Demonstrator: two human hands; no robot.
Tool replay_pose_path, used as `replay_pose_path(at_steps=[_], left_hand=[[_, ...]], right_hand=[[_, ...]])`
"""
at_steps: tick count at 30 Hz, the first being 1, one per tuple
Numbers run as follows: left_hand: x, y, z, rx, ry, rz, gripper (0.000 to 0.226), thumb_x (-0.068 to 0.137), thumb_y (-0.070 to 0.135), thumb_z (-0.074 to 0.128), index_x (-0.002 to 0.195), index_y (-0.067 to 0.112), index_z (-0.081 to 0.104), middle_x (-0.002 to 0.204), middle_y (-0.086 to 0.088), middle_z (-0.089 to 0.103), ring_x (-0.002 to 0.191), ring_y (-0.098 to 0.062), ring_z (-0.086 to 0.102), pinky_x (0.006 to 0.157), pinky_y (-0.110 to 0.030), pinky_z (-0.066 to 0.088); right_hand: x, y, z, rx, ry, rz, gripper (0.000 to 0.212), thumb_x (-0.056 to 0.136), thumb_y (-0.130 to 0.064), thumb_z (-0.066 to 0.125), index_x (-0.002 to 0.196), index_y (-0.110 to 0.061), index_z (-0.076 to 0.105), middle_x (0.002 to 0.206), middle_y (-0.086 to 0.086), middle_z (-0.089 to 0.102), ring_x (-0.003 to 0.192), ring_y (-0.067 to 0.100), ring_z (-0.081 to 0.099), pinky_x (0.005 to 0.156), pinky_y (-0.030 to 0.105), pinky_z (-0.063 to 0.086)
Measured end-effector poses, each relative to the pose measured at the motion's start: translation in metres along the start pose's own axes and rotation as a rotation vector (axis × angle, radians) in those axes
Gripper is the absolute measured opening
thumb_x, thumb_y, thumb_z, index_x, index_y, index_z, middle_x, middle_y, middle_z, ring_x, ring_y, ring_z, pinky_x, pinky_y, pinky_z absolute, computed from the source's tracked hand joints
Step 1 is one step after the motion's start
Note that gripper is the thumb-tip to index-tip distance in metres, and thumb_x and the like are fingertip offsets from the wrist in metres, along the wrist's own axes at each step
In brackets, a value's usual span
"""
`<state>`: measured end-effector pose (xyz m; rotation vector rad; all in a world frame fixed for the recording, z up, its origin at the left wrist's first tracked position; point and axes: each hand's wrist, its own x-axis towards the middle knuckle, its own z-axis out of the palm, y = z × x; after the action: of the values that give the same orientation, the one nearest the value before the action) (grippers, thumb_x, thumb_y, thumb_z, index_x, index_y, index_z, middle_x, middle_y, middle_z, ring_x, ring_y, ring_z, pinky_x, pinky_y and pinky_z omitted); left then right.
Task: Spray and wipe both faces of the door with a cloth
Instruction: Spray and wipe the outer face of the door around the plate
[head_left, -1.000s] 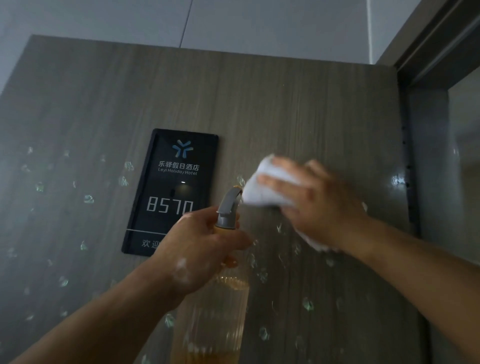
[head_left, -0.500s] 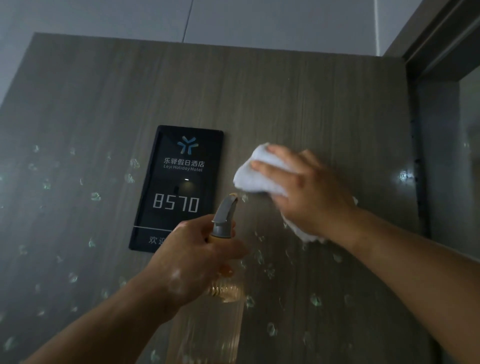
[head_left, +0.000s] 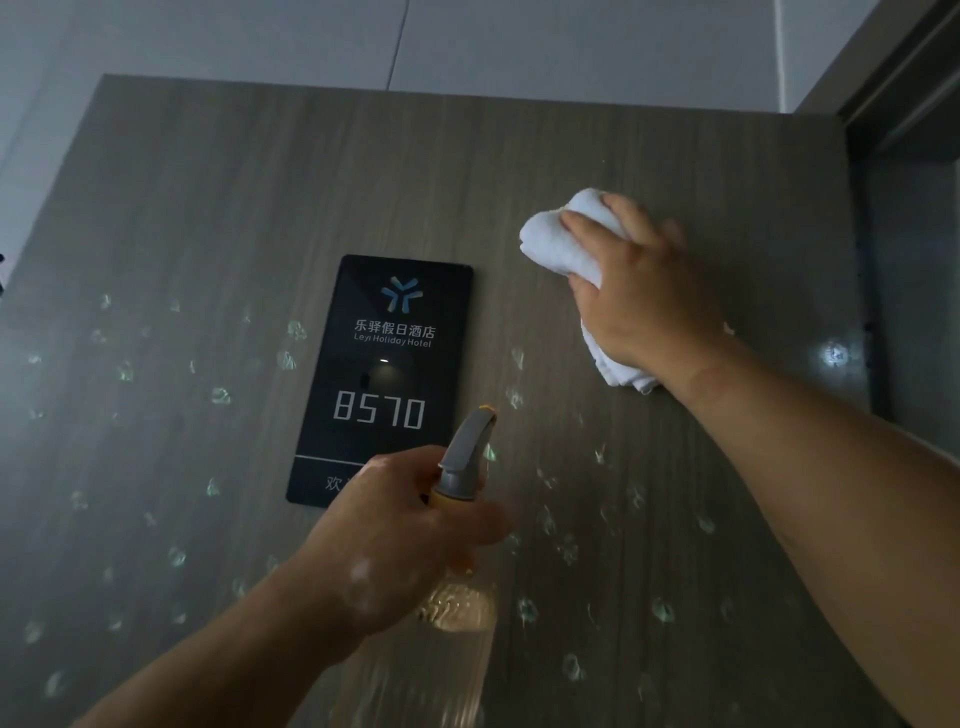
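Note:
The grey wood-grain door (head_left: 218, 208) fills the view, speckled with spray droplets across its lower half. My right hand (head_left: 644, 296) presses a folded white cloth (head_left: 556, 244) against the door, up and to the right of the number plate. My left hand (head_left: 405, 535) grips a clear spray bottle (head_left: 462, 467) with a grey nozzle and orange collar, held just in front of the door below the plate; its body holds pale liquid.
A black room-number plate (head_left: 384, 374) reading 8570 is fixed to the door's middle. The door's edge and the dark frame (head_left: 883, 260) run down the right side. Pale ceiling panels (head_left: 467, 41) show above the door's top edge.
My right hand has slid the cloth up and to the right across the door. My left hand keeps the bottle in much the same place below the plate.

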<state>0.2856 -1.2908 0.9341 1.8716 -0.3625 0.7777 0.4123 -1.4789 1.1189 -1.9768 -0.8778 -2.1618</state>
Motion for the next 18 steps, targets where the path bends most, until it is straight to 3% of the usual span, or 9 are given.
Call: replay_pose_path(at_steps=[5, 8, 10, 13, 16, 18], left_hand=[[0.000, -0.001, -0.006, -0.053, 0.055, -0.019, 0.006, 0.082, 0.024, 0.077, 0.086, 0.025, 0.074, 0.080, -0.003, 0.076, 0.077, -0.026, 0.074, 0.073, -0.039, 0.061], [-0.003, -0.002, -0.011, -0.038, 0.035, -0.021, 0.009, 0.083, 0.025, 0.076, 0.092, 0.023, 0.073, 0.083, -0.003, 0.077, 0.080, -0.025, 0.075, 0.077, -0.041, 0.061], [-0.005, -0.003, -0.013, -0.023, 0.026, -0.027, 0.011, 0.084, 0.025, 0.076, 0.094, 0.025, 0.073, 0.084, -0.002, 0.077, 0.079, -0.023, 0.075, 0.077, -0.041, 0.061], [-0.006, -0.006, -0.014, -0.013, 0.029, -0.044, 0.009, 0.083, 0.024, 0.076, 0.092, 0.024, 0.073, 0.081, 0.000, 0.078, 0.077, -0.023, 0.075, 0.074, -0.038, 0.059], [-0.004, -0.006, -0.012, -0.018, 0.026, -0.051, 0.010, 0.083, 0.023, 0.076, 0.092, 0.023, 0.072, 0.079, 0.002, 0.077, 0.075, -0.022, 0.075, 0.075, -0.039, 0.059], [-0.003, -0.006, -0.012, -0.012, 0.027, -0.050, 0.011, 0.084, 0.023, 0.076, 0.094, 0.023, 0.072, 0.081, 0.002, 0.078, 0.076, -0.020, 0.075, 0.076, -0.040, 0.059]], right_hand=[[-0.058, -0.035, -0.006, 0.046, -0.148, -0.385, 0.060, 0.092, -0.019, 0.062, 0.148, -0.038, 0.050, 0.159, 0.001, 0.043, 0.104, 0.032, 0.053, 0.078, 0.043, 0.051], [-0.095, -0.029, -0.012, 0.045, -0.240, -0.596, 0.058, 0.091, -0.025, 0.054, 0.147, -0.036, 0.053, 0.159, 0.004, 0.045, 0.100, 0.028, 0.054, 0.077, 0.043, 0.052], [-0.097, -0.023, -0.015, 0.035, -0.250, -0.642, 0.057, 0.092, -0.028, 0.046, 0.147, -0.037, 0.054, 0.159, 0.004, 0.046, 0.098, 0.028, 0.055, 0.076, 0.044, 0.053], [-0.066, -0.019, -0.010, 0.039, -0.187, -0.505, 0.056, 0.095, -0.023, 0.045, 0.148, -0.041, 0.050, 0.159, -0.001, 0.045, 0.097, 0.033, 0.055, 0.081, 0.048, 0.055], [-0.016, -0.012, -0.005, 0.018, -0.115, -0.186, 0.053, 0.101, -0.027, 0.051, 0.152, -0.041, 0.045, 0.161, -0.007, 0.039, 0.113, 0.038, 0.052, 0.096, 0.052, 0.050], [-0.009, -0.016, -0.004, -0.001, -0.103, -0.107, 0.054, 0.101, -0.030, 0.053, 0.153, -0.042, 0.043, 0.162, -0.009, 0.035, 0.118, 0.035, 0.050, 0.096, 0.051, 0.050]])
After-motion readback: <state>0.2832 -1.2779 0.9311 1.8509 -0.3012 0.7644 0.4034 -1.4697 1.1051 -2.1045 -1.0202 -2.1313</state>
